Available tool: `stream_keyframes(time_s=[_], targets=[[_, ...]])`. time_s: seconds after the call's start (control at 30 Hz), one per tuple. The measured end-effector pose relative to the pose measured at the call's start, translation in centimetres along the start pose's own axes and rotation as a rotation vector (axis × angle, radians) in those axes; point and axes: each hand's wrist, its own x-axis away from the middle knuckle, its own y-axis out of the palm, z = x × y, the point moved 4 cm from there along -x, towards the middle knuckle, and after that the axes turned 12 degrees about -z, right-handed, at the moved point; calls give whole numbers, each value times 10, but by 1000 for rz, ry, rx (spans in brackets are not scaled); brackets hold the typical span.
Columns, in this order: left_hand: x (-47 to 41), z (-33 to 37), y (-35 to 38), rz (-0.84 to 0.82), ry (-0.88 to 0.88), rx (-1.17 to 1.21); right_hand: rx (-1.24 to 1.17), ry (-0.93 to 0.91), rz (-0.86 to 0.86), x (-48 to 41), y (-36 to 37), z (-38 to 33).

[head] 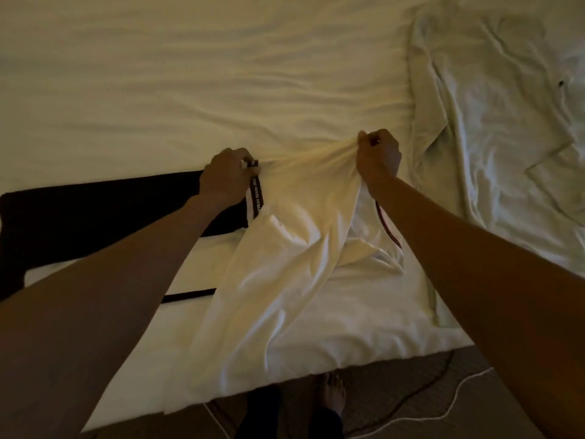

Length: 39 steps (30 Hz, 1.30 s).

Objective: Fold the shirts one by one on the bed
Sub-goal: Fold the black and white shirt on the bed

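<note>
Grip of left hand (226, 172) and right hand (378, 155) pinches bunched, soft cream shirt (285, 264) on wrinkled bed (190, 74).

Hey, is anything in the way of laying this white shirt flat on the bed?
Nothing visible lies on the sheet ahead. The left hand and right hand both grip the white shirt. A black garment lies beside it on the left, a crumpled cover to the right.

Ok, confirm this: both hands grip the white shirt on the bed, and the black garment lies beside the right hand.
Wrong side. The left hand and right hand grip the white shirt on the bed, but the head view shows the black garment beside the left hand.
</note>
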Motion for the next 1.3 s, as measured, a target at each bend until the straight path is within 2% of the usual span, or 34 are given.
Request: stream_keyframes(time_s=[0.1, 0.23, 0.3, 0.43, 0.53, 0.63, 0.73, 0.87, 1.07, 1.13, 1.2, 1.3], targets=[[-2, -6, -1, 42, -45, 54, -182, 45, 45, 15, -2, 22], [-4, -4, 3, -21, -77, 13, -131, 123, 65, 32, 0, 41], [1, 0, 0, 18, -58, -44, -120, 114, 70, 35, -1, 39], [35, 23, 0, 206, 209, -60, -30, 116, -28, 39, -5, 36], [62, 32, 19, 118, 274, -73, 8, 133, -87, 42, -10, 43], [81, 27, 42, -21, 184, -138, -43, 151, -125, 48, -11, 49], [90, 20, 49, -42, 92, -12, -68, 167, -208, 56, -9, 49], [99, 13, 44, -29, -4, 229, -93, 179, -295, 62, -11, 49], [115, -5, 42, -85, -127, 827, -68, 71, -177, 62, -15, 40], [123, -12, 43, -106, -189, 949, 2, 67, -118, 62, -15, 37], [130, -20, 44, -153, -251, 963, 112, 87, -67, 66, -17, 31], [143, -29, 47, -216, -309, 742, 170, 154, -73, 67, -10, 35]])
